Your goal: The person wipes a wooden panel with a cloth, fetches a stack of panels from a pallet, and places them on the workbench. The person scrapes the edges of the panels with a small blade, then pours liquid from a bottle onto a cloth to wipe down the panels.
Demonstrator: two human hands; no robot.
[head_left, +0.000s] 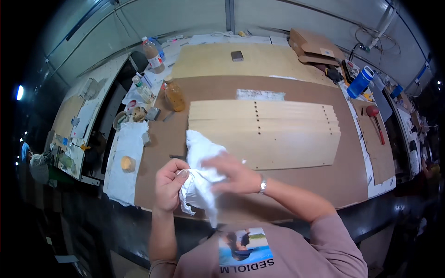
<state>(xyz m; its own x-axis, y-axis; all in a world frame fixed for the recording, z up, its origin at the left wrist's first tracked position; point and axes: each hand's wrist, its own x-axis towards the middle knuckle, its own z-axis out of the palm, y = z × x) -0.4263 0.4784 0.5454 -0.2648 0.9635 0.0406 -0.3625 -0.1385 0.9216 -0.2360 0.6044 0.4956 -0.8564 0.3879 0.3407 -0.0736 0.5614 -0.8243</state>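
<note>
A white cloth (204, 147) hangs bunched in front of me, over the near left corner of the stacked boards. My left hand (171, 183) pinches its gathered edge between thumb and fingers. Blurred by motion, my right hand (234, 173) is on the cloth's right side, fingers stretched out and thumb apart. Whether it touches the cloth I cannot tell. Beyond lie several pale wooden boards (296, 143), overlapping in a stack, with rows of small dark holes across them.
A brown board (320, 185) covers the bench. Leftward stand an amber bottle (174, 95), a clear plastic bottle (152, 53) and a round yellowish block (128, 163). Rightward are a blue bottle (360, 83), a red-headed mallet (373, 112) and a cardboard box (313, 46). A small dark block (237, 56) lies at the back.
</note>
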